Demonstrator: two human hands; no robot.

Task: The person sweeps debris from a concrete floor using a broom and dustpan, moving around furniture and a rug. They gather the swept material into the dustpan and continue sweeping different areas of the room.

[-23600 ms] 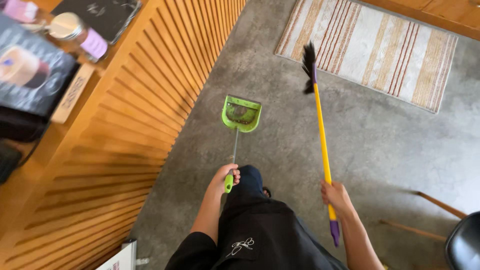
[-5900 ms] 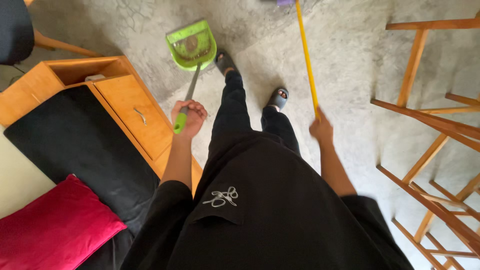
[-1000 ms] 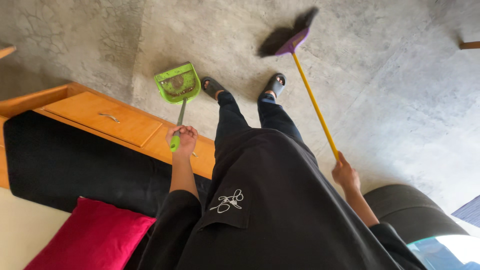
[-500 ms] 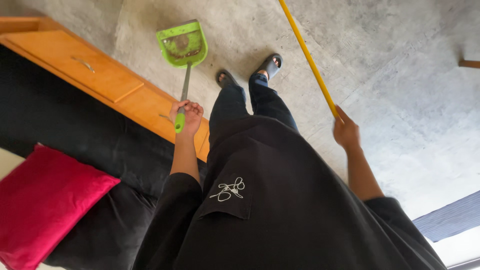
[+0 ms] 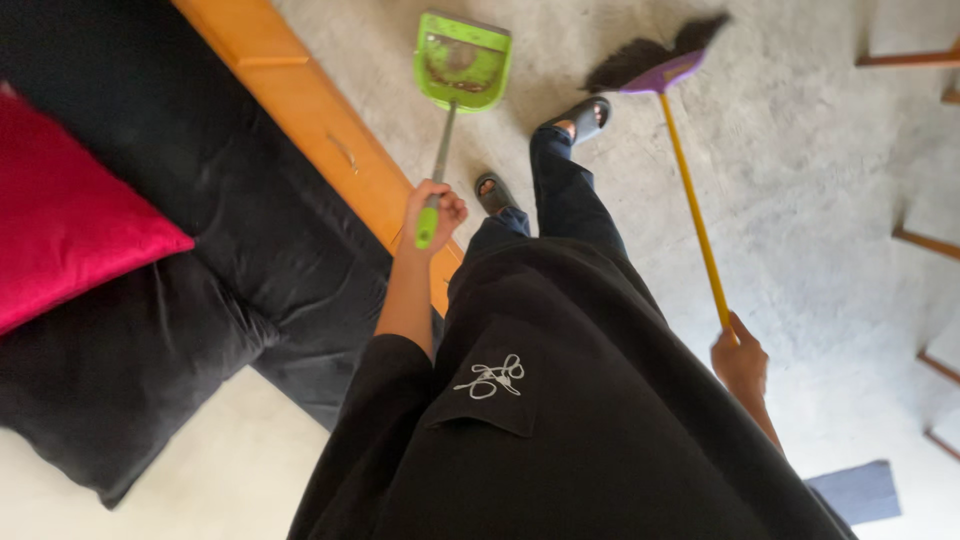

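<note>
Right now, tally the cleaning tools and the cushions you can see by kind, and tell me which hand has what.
Dustpans: 1, the green dustpan, held by the left hand
Brooms: 1, the yellow-handled broom, held by the right hand
Cushions: 1, the red cushion on the black sofa
Total: 3
</note>
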